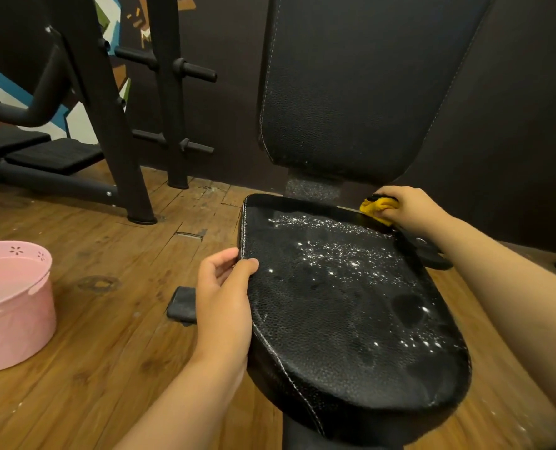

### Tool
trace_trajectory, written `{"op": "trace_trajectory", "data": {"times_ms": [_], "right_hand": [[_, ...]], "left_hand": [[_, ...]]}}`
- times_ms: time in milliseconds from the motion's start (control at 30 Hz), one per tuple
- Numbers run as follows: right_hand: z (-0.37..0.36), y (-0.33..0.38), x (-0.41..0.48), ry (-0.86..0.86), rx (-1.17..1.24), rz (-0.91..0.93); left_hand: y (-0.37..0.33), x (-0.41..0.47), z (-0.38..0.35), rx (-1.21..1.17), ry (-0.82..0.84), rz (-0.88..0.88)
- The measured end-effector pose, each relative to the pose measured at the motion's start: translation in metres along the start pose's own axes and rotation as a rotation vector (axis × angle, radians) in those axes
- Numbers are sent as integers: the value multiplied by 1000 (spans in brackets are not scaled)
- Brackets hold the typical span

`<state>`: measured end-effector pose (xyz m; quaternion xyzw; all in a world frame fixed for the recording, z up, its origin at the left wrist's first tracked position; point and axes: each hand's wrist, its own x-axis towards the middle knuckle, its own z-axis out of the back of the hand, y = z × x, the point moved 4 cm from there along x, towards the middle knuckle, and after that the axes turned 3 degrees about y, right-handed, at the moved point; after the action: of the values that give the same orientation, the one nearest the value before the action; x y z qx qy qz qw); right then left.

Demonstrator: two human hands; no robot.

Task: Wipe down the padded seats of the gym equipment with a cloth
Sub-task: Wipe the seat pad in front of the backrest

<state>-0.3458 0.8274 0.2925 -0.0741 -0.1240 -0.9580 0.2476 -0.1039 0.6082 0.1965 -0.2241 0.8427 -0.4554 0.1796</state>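
Note:
A black padded seat (341, 306) with white stitching fills the middle; its surface glistens with water droplets. Behind it rises the black padded backrest (361, 86). My left hand (223, 297) grips the seat's left edge, thumb on top and fingers curled beneath the rim. My right hand (409, 206) presses a bunched yellow cloth (375, 207) against the seat's far right corner, close to the base of the backrest. Most of the cloth is hidden under my fingers.
A pink tub (13, 306) with flower cut-outs stands on the wooden floor (114, 336) at left. A black machine frame with weight pegs (159, 102) and foot pads (55, 154) stands at the back left. A small black foot (182, 305) lies beside the seat. A dark wall stands behind.

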Motion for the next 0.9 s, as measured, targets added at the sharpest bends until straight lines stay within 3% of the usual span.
{"op": "trace_trajectory", "data": {"times_ms": [233, 500, 600, 900], "right_hand": [[20, 0, -47, 152, 63, 97], [4, -15, -21, -23, 8, -49], [6, -9, -36, -34, 11, -12], [26, 8, -121, 133, 121, 157]], "left_hand": [[4, 2, 1, 17, -3, -12], [-2, -2, 0, 39, -11, -35], [-5, -14, -2, 76, 5, -67], [27, -73, -5, 385, -61, -347]]}}
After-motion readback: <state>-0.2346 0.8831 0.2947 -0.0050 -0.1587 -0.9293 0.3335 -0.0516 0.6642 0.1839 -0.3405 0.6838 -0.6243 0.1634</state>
